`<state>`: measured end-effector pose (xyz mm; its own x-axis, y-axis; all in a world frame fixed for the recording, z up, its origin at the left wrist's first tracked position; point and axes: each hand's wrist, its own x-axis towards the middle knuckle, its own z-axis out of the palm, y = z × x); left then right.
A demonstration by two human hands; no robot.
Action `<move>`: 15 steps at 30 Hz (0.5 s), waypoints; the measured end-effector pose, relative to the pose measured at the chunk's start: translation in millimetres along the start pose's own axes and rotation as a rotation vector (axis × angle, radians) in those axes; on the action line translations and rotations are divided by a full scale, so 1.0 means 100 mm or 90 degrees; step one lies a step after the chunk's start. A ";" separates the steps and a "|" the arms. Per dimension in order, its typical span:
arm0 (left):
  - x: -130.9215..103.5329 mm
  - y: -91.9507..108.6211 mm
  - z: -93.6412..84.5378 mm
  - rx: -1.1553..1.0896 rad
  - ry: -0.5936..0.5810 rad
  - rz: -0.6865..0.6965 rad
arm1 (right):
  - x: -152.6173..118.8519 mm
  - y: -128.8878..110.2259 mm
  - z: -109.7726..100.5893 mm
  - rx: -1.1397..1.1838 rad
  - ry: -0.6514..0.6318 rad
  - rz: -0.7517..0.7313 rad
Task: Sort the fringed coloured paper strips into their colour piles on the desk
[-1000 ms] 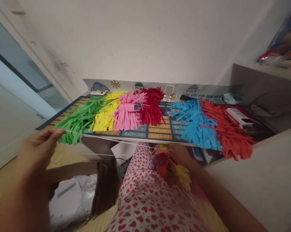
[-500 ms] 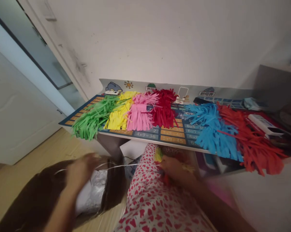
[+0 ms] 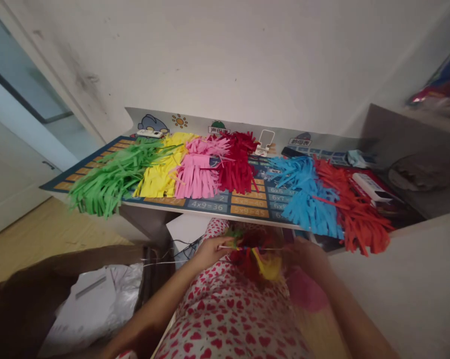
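Observation:
Between my hands, over the lap, a thin white string (image 3: 273,249) is stretched out. Coloured tassels (image 3: 267,267) in yellow, red and green hang from it, somewhat blurred. My left hand (image 3: 211,251) pinches the string at the left end of the tassels. On the right, my right hand (image 3: 310,257) is closed around the other side of the string; its fingertips are partly dark and smeared. Above both hands lie fringed paper strips on the desk: green (image 3: 110,179), yellow (image 3: 161,172), pink (image 3: 197,177), dark red (image 3: 238,169), blue (image 3: 310,199) and orange-red (image 3: 359,214).
The desk (image 3: 210,205) carries a times-table mat. At its back stand a white phone holder (image 3: 264,142) and a white remote (image 3: 150,133); a white device (image 3: 370,187) lies at right. A brown box (image 3: 8,299) with white packages (image 3: 93,294) sits on the floor at left.
My left hand has come right from over the box to the lap. My right hand has shifted right, and the tassels now spread along the string between both hands. The view has shifted right.

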<state>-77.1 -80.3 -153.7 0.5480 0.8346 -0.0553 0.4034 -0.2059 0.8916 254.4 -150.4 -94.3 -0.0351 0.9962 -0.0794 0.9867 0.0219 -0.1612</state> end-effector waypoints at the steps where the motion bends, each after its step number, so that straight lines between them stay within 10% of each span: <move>1: 0.03 0.00 -0.03 -0.006 -0.005 -0.002 | -0.04 0.13 -0.04 0.021 0.007 0.002; 6: 0.09 0.14 -0.08 -0.030 -0.042 -0.006 | -0.15 0.30 -0.18 0.223 0.006 -0.063; 15: 0.37 0.38 -0.20 0.025 0.021 -0.025 | 0.07 -0.01 -0.25 0.546 0.005 0.164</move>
<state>-56.5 -46.5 -113.1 0.5072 0.8586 -0.0742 0.4533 -0.1925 0.8703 256.9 -141.7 -70.2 0.1754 0.9620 -0.2093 0.5056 -0.2704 -0.8193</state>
